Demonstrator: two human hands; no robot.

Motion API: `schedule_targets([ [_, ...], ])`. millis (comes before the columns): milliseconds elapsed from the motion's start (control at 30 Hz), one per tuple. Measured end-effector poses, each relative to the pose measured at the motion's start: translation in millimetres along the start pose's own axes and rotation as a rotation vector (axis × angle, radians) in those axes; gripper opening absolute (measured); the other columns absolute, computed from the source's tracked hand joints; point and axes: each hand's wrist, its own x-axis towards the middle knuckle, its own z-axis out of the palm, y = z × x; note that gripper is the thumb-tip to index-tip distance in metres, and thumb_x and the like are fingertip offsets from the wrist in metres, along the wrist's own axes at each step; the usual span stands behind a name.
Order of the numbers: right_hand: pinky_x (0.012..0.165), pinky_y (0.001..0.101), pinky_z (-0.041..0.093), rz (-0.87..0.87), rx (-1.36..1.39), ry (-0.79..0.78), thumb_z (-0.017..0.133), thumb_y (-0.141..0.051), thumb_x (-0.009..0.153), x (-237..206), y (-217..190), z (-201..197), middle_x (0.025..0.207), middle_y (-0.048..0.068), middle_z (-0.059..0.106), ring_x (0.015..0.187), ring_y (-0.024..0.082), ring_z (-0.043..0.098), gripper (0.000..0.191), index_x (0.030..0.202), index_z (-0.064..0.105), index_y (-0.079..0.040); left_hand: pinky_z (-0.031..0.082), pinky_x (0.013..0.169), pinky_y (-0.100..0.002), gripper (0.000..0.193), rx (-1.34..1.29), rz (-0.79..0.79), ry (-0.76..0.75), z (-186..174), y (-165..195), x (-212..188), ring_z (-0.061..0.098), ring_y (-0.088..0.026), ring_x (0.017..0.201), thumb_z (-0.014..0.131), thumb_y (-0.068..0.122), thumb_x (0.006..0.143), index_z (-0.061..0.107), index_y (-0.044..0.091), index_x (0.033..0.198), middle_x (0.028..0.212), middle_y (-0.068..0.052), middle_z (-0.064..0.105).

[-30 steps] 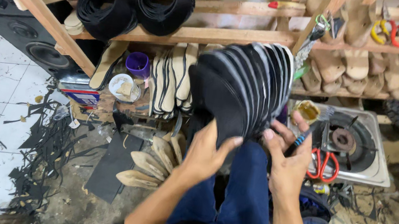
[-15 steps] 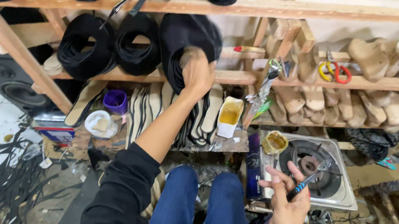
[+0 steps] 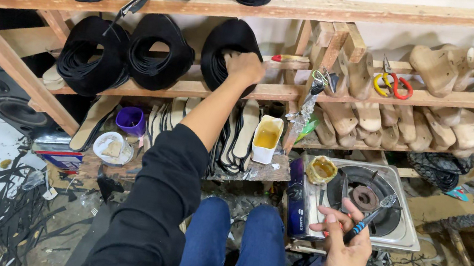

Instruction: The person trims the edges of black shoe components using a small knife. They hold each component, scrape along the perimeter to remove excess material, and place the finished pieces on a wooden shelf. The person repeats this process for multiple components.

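My left hand (image 3: 245,67) reaches up to the middle wooden shelf (image 3: 268,91) and grips a black stack of shoe upper pieces (image 3: 226,40) that stands on it. Two more black stacks (image 3: 158,52) sit to its left on the same shelf. My right hand (image 3: 347,231) hovers low at the right, in front of a small gas stove (image 3: 389,221), with a dark pen-like tool (image 3: 370,216) between its fingers. My legs in blue jeans (image 3: 233,245) are below.
A white container of yellow glue (image 3: 266,137) and upright insoles (image 3: 237,133) stand on a low board. Wooden shoe lasts (image 3: 438,125) fill the right shelves, with red-and-yellow scissors (image 3: 391,84). A purple cup (image 3: 131,120), a speaker (image 3: 9,105) and black scraps (image 3: 7,205) lie left.
My left hand carried the black stack from my lap up onto the middle shelf and still grips it. My right hand dropped toward the stove with the tool. The view tilted upward.
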Motion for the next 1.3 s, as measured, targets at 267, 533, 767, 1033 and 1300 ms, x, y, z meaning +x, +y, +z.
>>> schedule_targets([
  [267, 0.045, 0.0206, 0.031, 0.086, 0.031, 0.076, 0.06, -0.003, 0.096, 4.9, -8.0, -13.7, 0.103, 0.017, 0.072, 0.07, 0.016, 0.068, 0.042, 0.138, 0.054, 0.0, 0.024, 0.108, -0.072, 0.071, 0.414, 0.164, 0.417, 33.3, -15.3, -34.0, 0.055, -0.04, 0.121, 0.074, 0.036, 0.074, 0.06, -0.001, 0.134, 0.127, -0.02, 0.064],
  [533, 0.05, 0.0189, 0.037, 0.051, 0.017, 0.042, 0.059, -0.004, 0.097, 2.5, -8.9, -8.1, 0.105, 0.017, 0.072, 0.072, 0.015, 0.069, 0.04, 0.137, 0.054, 0.001, 0.044, 0.088, -0.059, 0.038, 0.202, 0.183, 0.34, 9.3, -9.4, 2.9, 0.073, -0.033, 0.087, 0.058, 0.046, 0.102, 0.069, 0.009, 0.107, 0.091, -0.012, 0.076],
  [767, 0.048, 0.0194, 0.034, 0.059, -0.041, 0.084, 0.061, -0.005, 0.097, 2.0, -11.1, -9.1, 0.104, 0.017, 0.074, 0.069, 0.013, 0.066, 0.037, 0.134, 0.056, 0.002, 0.047, 0.085, -0.054, 0.057, 0.142, 0.116, 0.41, 8.5, -9.8, -4.0, 0.072, -0.032, 0.09, 0.065, 0.059, 0.091, 0.063, 0.007, 0.114, 0.092, -0.014, 0.075],
  [1033, 0.057, 0.0199, 0.044, 0.056, -0.02, 0.034, 0.06, -0.003, 0.097, -3.6, -6.9, -1.8, 0.102, 0.017, 0.073, 0.069, 0.013, 0.067, 0.038, 0.134, 0.056, 0.003, 0.04, 0.105, -0.05, 0.059, 0.15, 0.226, 0.308, 20.9, -32.6, -14.6, 0.06, -0.032, 0.12, 0.069, 0.055, 0.091, 0.064, 0.005, 0.123, 0.119, -0.015, 0.069],
  [1300, 0.054, 0.0223, 0.046, 0.07, 0.019, -0.011, 0.059, -0.001, 0.097, -4.4, 21.9, 8.9, 0.096, 0.014, 0.072, 0.058, 0.01, 0.055, 0.036, 0.132, 0.057, 0.003, 0.036, 0.117, -0.054, 0.038, -0.195, 0.62, 0.821, 21.3, -34.3, -143.5, 0.054, -0.04, 0.119, 0.067, 0.016, 0.093, 0.062, -0.003, 0.124, 0.12, -0.022, 0.059],
])
